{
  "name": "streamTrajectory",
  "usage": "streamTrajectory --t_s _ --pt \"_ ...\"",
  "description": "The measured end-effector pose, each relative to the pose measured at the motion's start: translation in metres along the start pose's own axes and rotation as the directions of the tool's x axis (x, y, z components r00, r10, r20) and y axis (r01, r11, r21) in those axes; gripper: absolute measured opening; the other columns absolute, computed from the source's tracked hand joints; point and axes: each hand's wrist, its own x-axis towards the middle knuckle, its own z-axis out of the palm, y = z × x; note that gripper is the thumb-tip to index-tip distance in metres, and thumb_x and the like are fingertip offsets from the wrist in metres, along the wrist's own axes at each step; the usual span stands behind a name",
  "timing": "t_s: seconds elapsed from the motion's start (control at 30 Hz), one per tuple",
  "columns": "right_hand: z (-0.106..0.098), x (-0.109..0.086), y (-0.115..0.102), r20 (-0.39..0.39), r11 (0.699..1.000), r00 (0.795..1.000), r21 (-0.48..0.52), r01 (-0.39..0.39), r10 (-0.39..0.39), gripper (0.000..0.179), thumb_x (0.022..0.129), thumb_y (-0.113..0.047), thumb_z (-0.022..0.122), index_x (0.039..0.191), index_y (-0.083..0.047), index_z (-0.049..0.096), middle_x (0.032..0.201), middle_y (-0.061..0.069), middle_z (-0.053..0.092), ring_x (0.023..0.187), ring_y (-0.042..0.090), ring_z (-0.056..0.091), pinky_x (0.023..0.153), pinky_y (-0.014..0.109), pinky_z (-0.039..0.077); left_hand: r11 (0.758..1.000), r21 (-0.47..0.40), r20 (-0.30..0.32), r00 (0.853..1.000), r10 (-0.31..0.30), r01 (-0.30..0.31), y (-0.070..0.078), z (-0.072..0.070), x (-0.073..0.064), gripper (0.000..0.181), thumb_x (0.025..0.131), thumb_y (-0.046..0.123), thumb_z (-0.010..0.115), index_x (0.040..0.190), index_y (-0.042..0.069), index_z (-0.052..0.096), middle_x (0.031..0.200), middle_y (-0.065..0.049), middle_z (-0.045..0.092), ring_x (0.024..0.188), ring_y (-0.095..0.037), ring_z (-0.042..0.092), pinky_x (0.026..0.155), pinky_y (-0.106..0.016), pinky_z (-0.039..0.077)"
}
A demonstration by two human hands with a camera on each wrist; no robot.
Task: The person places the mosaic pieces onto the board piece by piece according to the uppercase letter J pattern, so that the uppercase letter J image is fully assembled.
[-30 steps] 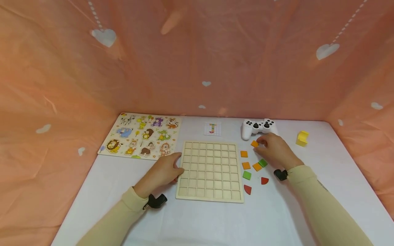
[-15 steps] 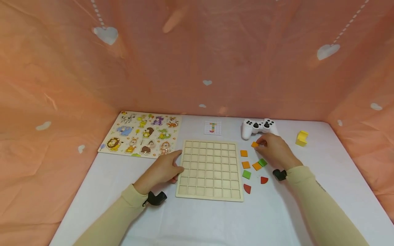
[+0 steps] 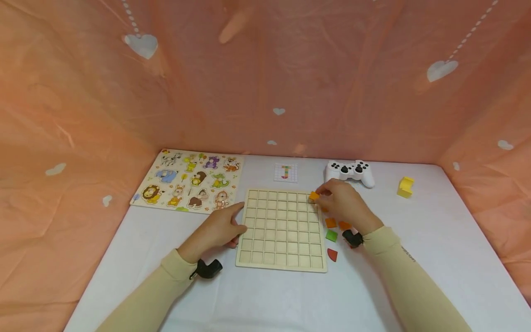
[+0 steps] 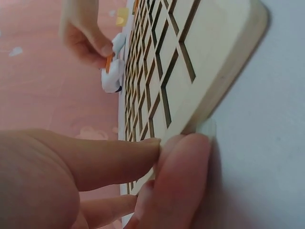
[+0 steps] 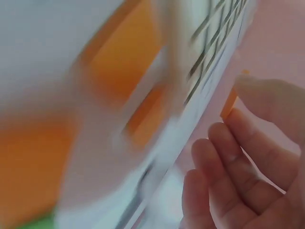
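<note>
We see the left hand (image 3: 215, 227) clamped on a wooden grid board (image 3: 275, 234), the right hand (image 3: 345, 203) pinching an orange square tile (image 3: 314, 196).

We find an animal puzzle (image 3: 185, 185) at the table's (image 3: 265, 304) far left corner, the left hand at the grid board's left edge, the orange square tile raised over the grid board's far right corner, a green tile (image 3: 331, 235) and a red quarter-circle (image 3: 332, 255) beside its right edge, and a game controller (image 3: 351, 171) near the table's far edge.
</note>
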Motion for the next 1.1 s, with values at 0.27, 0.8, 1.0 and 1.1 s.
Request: streamTrajectory --t_s 0.27,0.8,1.0,1.1 --pt "0.033 0.022 -0.041 0.012 0.983 0.984 -0.022 0.18 -0.18 0.025 0.098 -0.024 0.08 0.115 -0.006 0.08 0.111 0.008 0.074 0.098 0.023 0.069 0.093 0.043 0.06 1.0 -0.023 -0.003 1.0 -0.01 0.01 -0.001 -0.001 0.0 0.081 0.1 0.013 0.076 0.17 0.015 0.036 0.077 -0.009 0.068 0.057 -0.017 0.067 0.056 -0.028 0.059" --pt "0.062 0.032 -0.075 0.074 0.967 0.971 -0.097 0.236 -0.229 0.024 0.1 -0.027 0.079 0.117 -0.01 0.081 0.109 0.003 0.073 0.095 0.019 0.067 0.094 0.04 0.061 1.0 -0.023 -0.011 1.0 -0.015 0.014 0.002 0.002 0.0 0.079 0.1 0.014 0.076 0.169 0.017 0.038 0.077 -0.01 0.067 0.057 -0.017 0.066 0.054 -0.027 0.057" --pt "0.064 0.034 -0.078 0.066 0.962 0.969 -0.12 0.245 -0.239 0.022 0.099 -0.023 0.08 0.115 -0.009 0.081 0.108 0.004 0.073 0.094 0.02 0.067 0.093 0.041 0.061 1.0 -0.019 -0.019 1.0 -0.021 0.021 0.002 0.002 0.0 0.079 0.1 0.014 0.076 0.169 0.017 0.039 0.077 -0.01 0.067 0.056 -0.017 0.065 0.053 -0.027 0.057" --pt "0.064 0.034 -0.078 0.067 0.961 0.968 -0.12 0.248 -0.241 0.021 0.099 -0.022 0.08 0.115 -0.008 0.081 0.107 0.005 0.073 0.092 0.02 0.067 0.092 0.04 0.061 1.0 -0.019 -0.019 1.0 -0.02 0.02 0.002 0.002 0.0 0.079 0.1 0.014 0.076 0.169 0.017 0.039 0.077 -0.01 0.067 0.056 -0.017 0.065 0.053 -0.027 0.057"
